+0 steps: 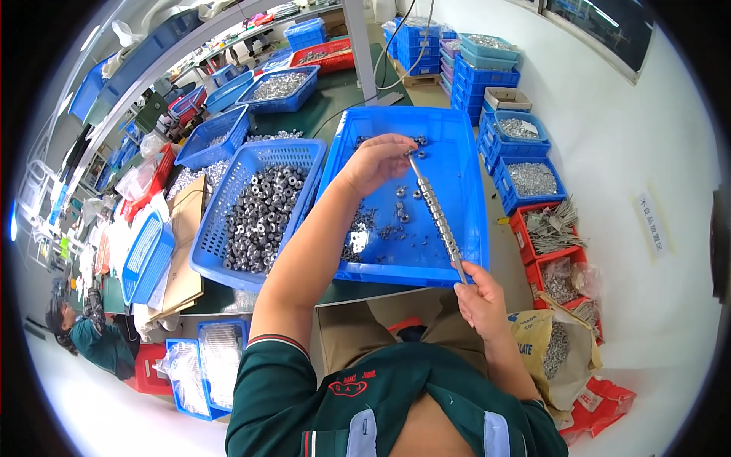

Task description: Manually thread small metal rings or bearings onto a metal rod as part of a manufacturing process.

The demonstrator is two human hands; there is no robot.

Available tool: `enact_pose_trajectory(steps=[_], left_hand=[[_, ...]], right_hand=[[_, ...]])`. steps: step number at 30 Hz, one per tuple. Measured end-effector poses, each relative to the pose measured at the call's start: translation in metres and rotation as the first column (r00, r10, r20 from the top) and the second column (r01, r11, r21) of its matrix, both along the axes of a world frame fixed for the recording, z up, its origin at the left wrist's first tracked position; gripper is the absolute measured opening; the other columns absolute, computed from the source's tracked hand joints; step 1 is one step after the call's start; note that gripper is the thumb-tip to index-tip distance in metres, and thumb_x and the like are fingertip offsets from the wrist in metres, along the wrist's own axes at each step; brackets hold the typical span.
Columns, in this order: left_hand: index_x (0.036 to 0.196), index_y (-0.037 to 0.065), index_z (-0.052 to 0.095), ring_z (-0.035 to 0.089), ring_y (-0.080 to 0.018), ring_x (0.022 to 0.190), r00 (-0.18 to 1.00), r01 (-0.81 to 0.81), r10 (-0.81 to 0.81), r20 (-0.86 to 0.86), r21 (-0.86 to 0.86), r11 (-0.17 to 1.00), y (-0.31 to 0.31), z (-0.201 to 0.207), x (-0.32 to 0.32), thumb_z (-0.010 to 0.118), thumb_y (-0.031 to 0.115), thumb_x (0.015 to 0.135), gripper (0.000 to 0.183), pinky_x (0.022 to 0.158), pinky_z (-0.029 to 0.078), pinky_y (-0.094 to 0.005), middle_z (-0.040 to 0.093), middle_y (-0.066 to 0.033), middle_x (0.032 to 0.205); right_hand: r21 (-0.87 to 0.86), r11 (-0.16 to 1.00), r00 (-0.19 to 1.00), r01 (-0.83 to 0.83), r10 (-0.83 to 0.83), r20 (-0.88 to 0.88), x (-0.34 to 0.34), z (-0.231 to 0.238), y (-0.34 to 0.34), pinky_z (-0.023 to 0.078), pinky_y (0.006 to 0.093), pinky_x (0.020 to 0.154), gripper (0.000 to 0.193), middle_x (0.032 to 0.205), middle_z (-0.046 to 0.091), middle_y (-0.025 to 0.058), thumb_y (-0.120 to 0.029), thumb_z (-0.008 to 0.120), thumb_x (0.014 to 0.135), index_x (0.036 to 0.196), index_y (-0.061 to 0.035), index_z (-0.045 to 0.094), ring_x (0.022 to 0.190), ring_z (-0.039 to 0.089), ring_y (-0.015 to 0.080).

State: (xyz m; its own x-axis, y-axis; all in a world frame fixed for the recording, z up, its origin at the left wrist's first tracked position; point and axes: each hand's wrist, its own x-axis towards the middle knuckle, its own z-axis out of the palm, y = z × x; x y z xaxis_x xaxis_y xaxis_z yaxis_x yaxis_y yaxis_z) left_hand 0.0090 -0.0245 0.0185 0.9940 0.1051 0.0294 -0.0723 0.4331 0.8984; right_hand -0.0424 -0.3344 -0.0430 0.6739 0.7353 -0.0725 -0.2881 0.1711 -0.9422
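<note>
Steel rod strung with nuts slants over the blue tray, right hand gripping its near end, left hand pinching its far tip.

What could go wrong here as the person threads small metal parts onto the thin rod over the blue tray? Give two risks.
1. The rod is gripped only at its lower end by the right hand; if its top dips, stacked parts might slide off.
2. The left hand works at the tip; a fumbled part would likely drop into the blue tray.
</note>
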Motion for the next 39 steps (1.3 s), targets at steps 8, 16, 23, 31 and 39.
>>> enact_pose_trajectory(steps=[8,16,23,31,39], left_hand=[[0.096,0.002,0.061,0.043,-0.0093,0.059,0.997,0.075,-0.075,-0.013,0.044,0.996,0.0,0.001,-0.002,0.06,0.018,0.088,0.018,0.057,0.035,-0.0241,0.051,-0.0004,0.068],[0.092,0.002,0.061,0.037,-0.0073,0.053,0.96,0.267,-0.261,-0.1,0.047,0.963,-0.016,-0.009,0.0,0.065,0.019,0.085,0.019,0.05,0.03,-0.0229,0.05,0.0011,0.066],[0.105,0.002,0.058,0.044,-0.0081,0.058,0.987,-0.004,0.057,-0.147,0.341,0.94,0.008,-0.002,-0.002,0.056,0.034,0.091,0.035,0.051,0.034,-0.0223,0.053,-0.0003,0.071],[0.095,0.012,0.068,0.063,-0.021,0.081,0.973,0.219,-0.062,-0.221,0.975,-0.042,0.005,-0.04,0.004,0.07,0.017,0.071,0.024,0.072,0.049,-0.0338,0.066,-0.0086,0.085],[0.091,0.017,0.069,0.062,-0.0256,0.091,0.917,0.399,0.056,-0.396,0.899,-0.178,-0.02,-0.043,0.001,0.067,0.015,0.069,0.023,0.074,0.05,-0.037,0.067,-0.0057,0.092]], right_hand=[[-0.01,1.0,1.0,0.008,-0.008,0.008,-0.002,0.001,-0.001,0.027,0.0174,0.037,0.039,0.057,0.043,-0.0052,-0.005,0.052,0.09,0.128,-0.0023,0.043,0.041,0.035,0.0011],[0.003,0.999,0.999,0.039,-0.039,0.021,-0.005,-0.001,0.0,0.026,0.0175,0.037,0.04,0.055,0.042,-0.0048,-0.006,0.053,0.09,0.128,-0.0017,0.043,0.041,0.035,0.0013],[-0.031,0.999,0.999,0.044,-0.044,-0.007,-0.006,-0.001,0.004,0.026,0.0176,0.037,0.04,0.056,0.042,-0.0049,-0.006,0.053,0.09,0.129,-0.0017,0.043,0.041,0.035,0.0013],[-0.045,0.997,0.998,0.069,-0.069,0.0,-0.007,0.004,0.005,0.025,0.0173,0.037,0.038,0.057,0.041,-0.0054,-0.007,0.051,0.09,0.127,-0.002,0.042,0.041,0.034,0.0007],[-0.03,0.998,0.998,0.056,-0.057,-0.02,-0.006,0.004,0.003,0.025,0.0173,0.037,0.038,0.056,0.042,-0.0052,-0.007,0.052,0.09,0.127,-0.0021,0.042,0.041,0.034,0.0008]])
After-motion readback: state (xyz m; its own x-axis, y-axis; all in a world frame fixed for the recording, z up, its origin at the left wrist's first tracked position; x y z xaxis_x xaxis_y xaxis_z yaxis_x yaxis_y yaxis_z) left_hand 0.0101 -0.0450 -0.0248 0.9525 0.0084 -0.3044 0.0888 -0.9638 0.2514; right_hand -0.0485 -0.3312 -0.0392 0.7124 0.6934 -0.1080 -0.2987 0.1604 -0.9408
